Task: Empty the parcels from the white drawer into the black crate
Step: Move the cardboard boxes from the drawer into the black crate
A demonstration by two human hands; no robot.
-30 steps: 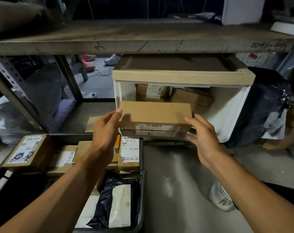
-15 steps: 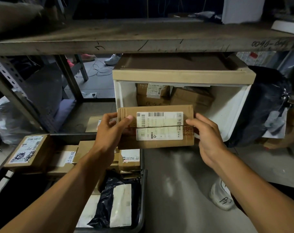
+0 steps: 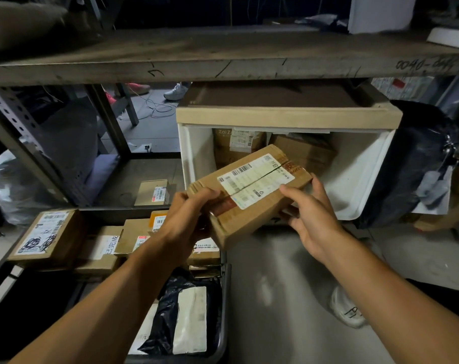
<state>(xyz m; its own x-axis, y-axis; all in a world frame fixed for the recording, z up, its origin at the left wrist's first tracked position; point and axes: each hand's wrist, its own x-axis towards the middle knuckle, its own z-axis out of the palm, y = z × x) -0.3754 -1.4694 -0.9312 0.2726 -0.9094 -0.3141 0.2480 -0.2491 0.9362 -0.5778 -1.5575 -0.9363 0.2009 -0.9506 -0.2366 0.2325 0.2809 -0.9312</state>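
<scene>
A brown cardboard parcel [image 3: 252,190] with a white shipping label hangs tilted in front of the white drawer [image 3: 359,174]. My left hand [image 3: 189,219] grips its near left corner. My right hand [image 3: 309,214] holds its right end, thumb on top and fingers beneath. Two more brown parcels [image 3: 304,151] lie at the back of the open drawer. The black crate [image 3: 224,311] stands at the lower left, holding several boxes and a black mailer bag [image 3: 181,319].
A wooden shelf board [image 3: 223,59] runs overhead, with metal uprights on the left. A labelled box [image 3: 48,235] sits left of the crate. A small box [image 3: 152,193] lies on the lower shelf. A black bag [image 3: 412,164] bulges right of the drawer. My white shoe [image 3: 347,308] rests on the grey floor.
The parcel came out of the drawer, its label turned up toward me, then tilted with its left end lowered toward the crate. Both hands moved down and left with it.
</scene>
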